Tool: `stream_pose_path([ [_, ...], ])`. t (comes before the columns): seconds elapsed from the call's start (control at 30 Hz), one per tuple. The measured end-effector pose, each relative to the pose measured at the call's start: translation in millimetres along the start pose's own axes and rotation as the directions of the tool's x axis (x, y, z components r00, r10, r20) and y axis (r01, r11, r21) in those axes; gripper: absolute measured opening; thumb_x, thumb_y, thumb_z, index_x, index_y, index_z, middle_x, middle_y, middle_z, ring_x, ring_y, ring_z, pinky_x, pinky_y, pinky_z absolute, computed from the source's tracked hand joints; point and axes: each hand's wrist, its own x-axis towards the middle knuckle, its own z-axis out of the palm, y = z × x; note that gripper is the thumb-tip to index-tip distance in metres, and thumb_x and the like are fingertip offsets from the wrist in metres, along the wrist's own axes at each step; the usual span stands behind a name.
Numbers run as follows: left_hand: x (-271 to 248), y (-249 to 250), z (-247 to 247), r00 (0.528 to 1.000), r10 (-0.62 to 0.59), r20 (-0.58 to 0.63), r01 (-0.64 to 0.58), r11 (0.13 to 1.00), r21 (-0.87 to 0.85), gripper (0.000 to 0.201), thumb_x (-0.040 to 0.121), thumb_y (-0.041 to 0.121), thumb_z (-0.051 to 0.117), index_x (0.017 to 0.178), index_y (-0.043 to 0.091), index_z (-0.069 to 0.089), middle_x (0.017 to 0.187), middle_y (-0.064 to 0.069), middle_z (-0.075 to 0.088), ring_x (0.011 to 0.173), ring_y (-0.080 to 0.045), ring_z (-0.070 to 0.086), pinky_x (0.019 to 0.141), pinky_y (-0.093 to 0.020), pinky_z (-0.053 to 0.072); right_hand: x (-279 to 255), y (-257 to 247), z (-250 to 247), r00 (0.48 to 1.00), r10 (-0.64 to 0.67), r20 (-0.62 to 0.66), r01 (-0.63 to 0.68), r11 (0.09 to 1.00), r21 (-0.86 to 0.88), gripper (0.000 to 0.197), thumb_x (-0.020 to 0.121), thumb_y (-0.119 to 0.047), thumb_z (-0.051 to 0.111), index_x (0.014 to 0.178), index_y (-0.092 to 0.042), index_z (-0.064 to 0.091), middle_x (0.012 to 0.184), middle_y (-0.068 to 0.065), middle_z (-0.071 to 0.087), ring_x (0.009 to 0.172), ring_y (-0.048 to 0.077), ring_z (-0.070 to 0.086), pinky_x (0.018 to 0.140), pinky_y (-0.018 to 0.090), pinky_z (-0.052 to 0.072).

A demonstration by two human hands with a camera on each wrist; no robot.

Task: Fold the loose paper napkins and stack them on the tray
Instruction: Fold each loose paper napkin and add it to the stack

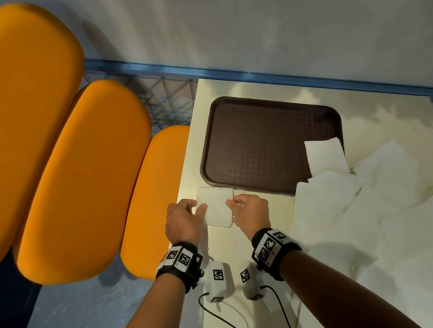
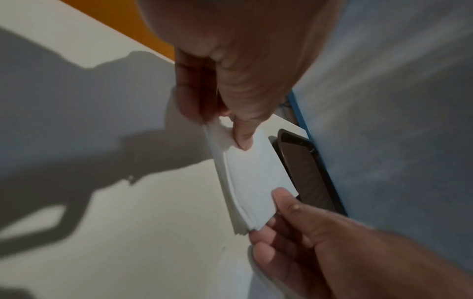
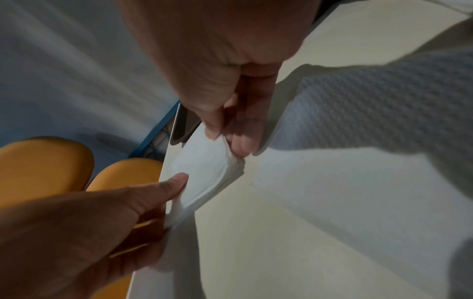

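A small folded white napkin (image 1: 216, 207) with several layers sits between my hands, just in front of the near left corner of the brown tray (image 1: 271, 143). My left hand (image 1: 199, 208) pinches its left edge with thumb on top. My right hand (image 1: 232, 205) pinches the right edge. In the left wrist view the left hand (image 2: 222, 127) grips the folded napkin (image 2: 256, 178), with the right hand (image 2: 268, 214) at its other end. In the right wrist view the right hand (image 3: 227, 139) and left hand (image 3: 174, 202) hold the napkin (image 3: 204, 172).
A heap of loose white napkins (image 1: 357, 203) covers the right side of the pale table (image 1: 244, 253); one napkin (image 1: 324, 157) lies over the tray's near right corner. Orange seat cushions (image 1: 80, 175) stand off the table's left edge. A blue rail (image 1: 228, 71) runs behind.
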Motion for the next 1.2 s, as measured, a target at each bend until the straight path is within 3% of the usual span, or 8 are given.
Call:
stream_pose_path([
  [0.13,-6,5,3,0.993,0.12,0.022,-0.122,0.986,0.115,0.025,0.09,0.043,0.079,0.106,0.024,0.072,0.105,0.001,0.061,0.091,-0.02,0.062,0.08,-0.035,0.057,-1,-10,-11,1.0,-0.005,0.024,0.007,0.998,-0.055,0.05,0.081,-0.069,0.065,0.107,-0.029,0.079,0.092,-0.008,0.081,0.081,0.02,0.078,0.082,0.041,0.067],
  [0.23,-6,6,1,0.99,0.129,0.049,-0.134,0.983,0.127,0.029,0.09,0.042,0.079,0.111,0.023,0.072,0.106,0.001,0.061,0.09,-0.019,0.06,0.079,-0.033,0.055,-16,-20,-39,0.996,-0.01,0.091,0.026,0.984,-0.175,0.051,0.086,-0.05,0.082,0.127,-0.021,0.075,0.12,-0.002,0.076,0.108,0.021,0.074,0.102,0.039,0.058],
  [0.37,-9,5,-5,0.989,0.131,0.073,-0.136,0.987,0.082,0.05,0.086,0.046,0.081,0.127,0.024,0.063,0.117,0.003,0.059,0.101,-0.018,0.06,0.087,-0.039,0.058,-37,-7,-79,0.926,-0.141,0.35,0.302,0.831,-0.466,0.086,0.075,-0.04,0.094,0.148,-0.021,0.054,0.141,-0.001,0.055,0.132,0.02,0.051,0.109,0.033,0.047],
  [0.67,-78,-9,-13,0.919,0.22,0.328,-0.224,0.974,-0.028,0.045,0.07,0.051,0.092,0.103,0.04,0.065,0.099,0.014,0.065,0.086,-0.006,0.064,0.072,-0.024,0.056,-44,19,-100,0.844,-0.226,0.486,0.525,0.537,-0.66,0.053,0.082,-0.05,0.084,0.124,-0.025,0.065,0.119,-0.001,0.064,0.114,0.022,0.049,0.099,0.035,0.041],
  [0.87,-121,-9,1,0.774,0.178,0.608,-0.189,0.981,-0.047,0.072,0.061,0.06,0.095,0.121,0.045,0.058,0.108,0.019,0.067,0.095,0.001,0.063,0.075,-0.015,0.048,-55,8,-130,0.816,-0.13,0.563,0.342,0.894,-0.289,0.02,0.076,-0.027,0.092,0.085,-0.022,0.075,0.095,-0.007,0.071,0.092,0.016,0.065,0.071,0.027,0.048],
  [1.0,-135,2,2,0.749,0.182,0.637,-0.053,0.975,-0.216,0.028,0.079,0.045,0.089,0.084,0.021,0.075,0.078,0.003,0.075,0.068,-0.016,0.066,0.071,-0.039,0.054,-70,-10,-169,0.808,-0.212,0.549,0.318,0.942,-0.104,0.024,0.076,-0.036,0.094,0.09,-0.024,0.079,0.093,-0.012,0.075,0.09,0.008,0.068,0.083,0.033,0.057],
  [1.1,-150,24,-12,0.732,0.215,0.646,0.044,0.932,-0.36,0.02,0.089,0.03,0.083,0.091,0.011,0.079,0.093,-0.025,0.074,0.074,-0.021,0.066,0.069,-0.039,0.055,-84,-14,-198,0.843,-0.239,0.482,0.228,0.97,0.083,0.029,0.082,-0.037,0.091,0.104,-0.021,0.08,0.099,-0.007,0.08,0.093,0.012,0.076,0.086,0.035,0.063],
  [1.2,-162,44,-27,0.749,0.236,0.619,0.084,0.893,-0.442,0.022,0.09,0.031,0.082,0.098,0.011,0.08,0.097,-0.022,0.077,0.081,-0.032,0.071,0.071,-0.04,0.053,-105,-5,-224,0.822,-0.231,0.521,0.114,0.962,0.247,0.025,0.085,-0.025,0.089,0.106,-0.016,0.078,0.102,0.004,0.082,0.096,0.023,0.079,0.086,0.038,0.065],
])
